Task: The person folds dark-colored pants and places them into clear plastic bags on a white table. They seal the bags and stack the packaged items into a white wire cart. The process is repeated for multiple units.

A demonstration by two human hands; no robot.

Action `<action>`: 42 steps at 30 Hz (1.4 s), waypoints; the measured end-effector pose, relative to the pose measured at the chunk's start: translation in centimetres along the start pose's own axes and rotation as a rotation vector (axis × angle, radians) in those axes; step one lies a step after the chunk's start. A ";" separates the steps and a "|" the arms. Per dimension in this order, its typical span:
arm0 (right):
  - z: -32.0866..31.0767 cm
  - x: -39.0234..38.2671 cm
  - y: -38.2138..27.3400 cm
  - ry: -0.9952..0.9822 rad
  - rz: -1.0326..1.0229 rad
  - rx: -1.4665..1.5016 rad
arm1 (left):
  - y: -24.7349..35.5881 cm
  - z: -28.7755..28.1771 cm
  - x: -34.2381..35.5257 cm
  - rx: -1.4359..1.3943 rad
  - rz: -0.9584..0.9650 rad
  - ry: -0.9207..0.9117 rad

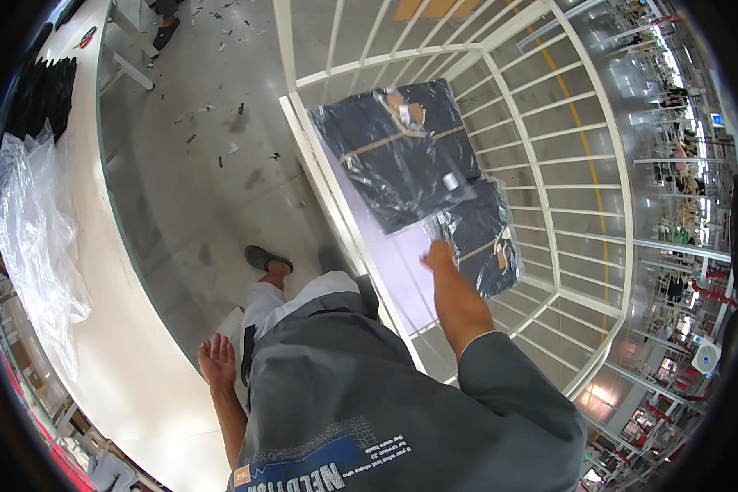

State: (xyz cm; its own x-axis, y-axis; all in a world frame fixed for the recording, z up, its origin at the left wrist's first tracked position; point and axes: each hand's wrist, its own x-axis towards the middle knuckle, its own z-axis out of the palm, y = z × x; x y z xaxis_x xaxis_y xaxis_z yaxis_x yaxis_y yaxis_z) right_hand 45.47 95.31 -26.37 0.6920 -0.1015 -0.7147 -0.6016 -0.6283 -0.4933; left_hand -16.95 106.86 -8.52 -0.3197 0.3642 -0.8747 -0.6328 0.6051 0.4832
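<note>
My right hand (439, 255) reaches over a white barred cart (334, 197), close to the edge of a dark folded item in a clear plastic bag (402, 164). Blur hides whether its fingers touch the plastic. A second bagged dark item (476, 238) lies partly under the first, to its right. Tan strips and small tan patches show through both bags. Beneath them is the cart's pale lilac base (398, 266). My left hand (216, 361) hangs beside the edge of a long white table (152, 385), fingers stretched out and nothing in them.
Crumpled clear plastic (37, 238) and a stack of black pieces (45, 94) lie on the table at left. Red-handled scissors (86, 37) rest at its far end. Scraps (232, 148) litter the grey floor. Another person's foot (166, 33) shows at the top.
</note>
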 end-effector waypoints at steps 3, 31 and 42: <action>0.9 -2.5 10.5 0.074 0.098 -0.307 | 1.7 -0.2 1.5 0.018 0.077 0.051; 84.9 -82.3 -44.7 -1.675 -0.804 -0.068 | 35.2 19.7 15.5 -0.031 0.776 0.486; 103.0 -92.9 -52.1 -1.561 -0.384 -0.212 | 43.1 30.1 15.4 -0.398 0.621 0.812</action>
State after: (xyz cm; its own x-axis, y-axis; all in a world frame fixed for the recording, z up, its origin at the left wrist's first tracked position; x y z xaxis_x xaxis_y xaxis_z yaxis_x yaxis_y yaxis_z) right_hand -28.59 216.98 14.69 -0.3564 0.8354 -0.4184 -0.3434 -0.5335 -0.7729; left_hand -27.92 159.82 -0.05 -0.9385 -0.1364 -0.3173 -0.3363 0.1525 0.9293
